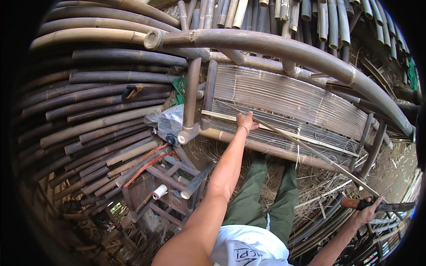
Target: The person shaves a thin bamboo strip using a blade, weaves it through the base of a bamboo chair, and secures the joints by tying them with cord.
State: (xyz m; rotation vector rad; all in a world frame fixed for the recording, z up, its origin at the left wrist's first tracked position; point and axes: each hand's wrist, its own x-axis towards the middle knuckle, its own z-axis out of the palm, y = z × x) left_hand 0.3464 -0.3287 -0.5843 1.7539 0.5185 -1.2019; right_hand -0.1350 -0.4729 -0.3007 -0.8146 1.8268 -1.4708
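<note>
My left hand (246, 121) is closed around a long thin bamboo strip (306, 147), over the seat of a bamboo bench (284, 93). The strip slants down to the right, its far end reaching my right hand (366, 213). That hand is closed on a machete (397, 207) with a wooden handle, near the dark collar where handle meets blade. Whether its fingers also pinch the strip is hard to make out. Beneath my left hand, a pale bamboo slat (222, 116) lies lengthwise across the bench, beside the dark slats of the seat.
Stacked bamboo poles (102, 93) fill the left side, with a handsaw (132, 91) on them. More poles (328, 22) stand at the back. A small bamboo stool (171, 177) and a white roll (159, 191) are at lower left. Plastic bags (171, 120) hang by the bench leg.
</note>
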